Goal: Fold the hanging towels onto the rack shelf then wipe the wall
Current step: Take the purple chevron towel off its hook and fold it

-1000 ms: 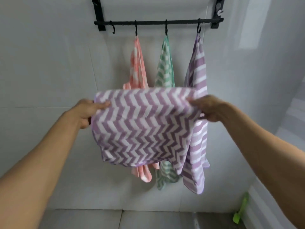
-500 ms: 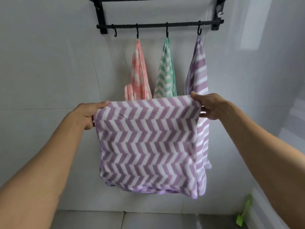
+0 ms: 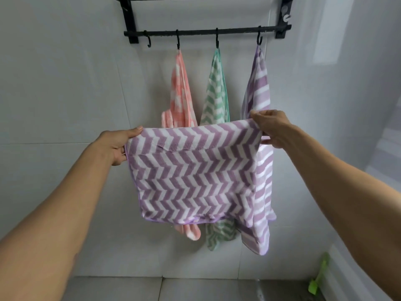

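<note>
Each hand has a pinching grip on one top corner of the purple zigzag towel (image 3: pixel 193 170): the left hand (image 3: pixel 118 144) pinches the left corner and the right hand (image 3: pixel 271 129) pinches the right corner. The towel is held up in the air in front of the wall (image 3: pixel 65 94), pulled flat between the two hands. It looks already folded once, because a second edge shows just under the top. So the step now seems to be folding this first towel. The next move likely needs the two hands to come together to fold it smaller, then lift it up to the shelf at the top of the black rack (image 3: pixel 206 32). Only a thin bit of that shelf shows, so I cannot tell what is on it. Behind the held towel, three towels hang from hooks: one pink towel (image 3: pixel 181 92), one green towel (image 3: pixel 216 92) and one more purple towel (image 3: pixel 259 88). The rail has four hooks, and the left hook (image 3: pixel 148 42) is bare. That makes four towels in all. One green thing (image 3: pixel 318 279) sits low by the right wall.
</note>
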A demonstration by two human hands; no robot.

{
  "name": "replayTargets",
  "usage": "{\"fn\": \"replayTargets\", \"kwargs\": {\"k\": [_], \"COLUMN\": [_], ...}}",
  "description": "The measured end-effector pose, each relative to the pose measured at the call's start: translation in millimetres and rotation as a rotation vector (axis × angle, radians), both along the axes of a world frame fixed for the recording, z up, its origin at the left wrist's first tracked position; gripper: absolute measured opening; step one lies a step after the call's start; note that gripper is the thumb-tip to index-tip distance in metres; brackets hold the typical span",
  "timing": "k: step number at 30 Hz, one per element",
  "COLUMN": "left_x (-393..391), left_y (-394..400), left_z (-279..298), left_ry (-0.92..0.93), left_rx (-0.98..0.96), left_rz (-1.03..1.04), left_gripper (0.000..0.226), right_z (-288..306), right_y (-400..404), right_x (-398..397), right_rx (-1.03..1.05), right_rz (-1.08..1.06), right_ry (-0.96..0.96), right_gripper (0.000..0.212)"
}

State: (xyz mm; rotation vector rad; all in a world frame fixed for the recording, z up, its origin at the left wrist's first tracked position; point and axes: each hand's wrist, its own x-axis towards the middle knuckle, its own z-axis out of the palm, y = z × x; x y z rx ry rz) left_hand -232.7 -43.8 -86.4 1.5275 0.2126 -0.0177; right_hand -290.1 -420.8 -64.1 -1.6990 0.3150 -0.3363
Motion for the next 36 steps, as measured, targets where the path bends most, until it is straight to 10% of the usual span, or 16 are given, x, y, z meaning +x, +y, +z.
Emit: {"fn": "replayTargets", "kwargs": {"k": [4,25,36], "left_x": [-1.1,-22.1,-26.4], "left_y": [7.4,25.5,28.7], "left_z": [-4.5,-8.3,-7.0], "left_ry": [-0.015,0.002,-0.132], "left_rx": [-0.026,-0.066,0.402], "left_rz": [0.044,0.096,-0.130], "left_gripper": [0.028,0.062,0.080], "right_z": [-15.0,-44.9,-32.5], "right_y": [-4.7,12.6,7.2], "right_x": [-4.9,6.3,-4.8], "right_rx": [0.067,0.008,-0.186], "right_rz": [0.195,0.095,0.281], "right_ry": [0.044,-0.027,0.108], "right_gripper": [0.063,0.022,0.049]}}
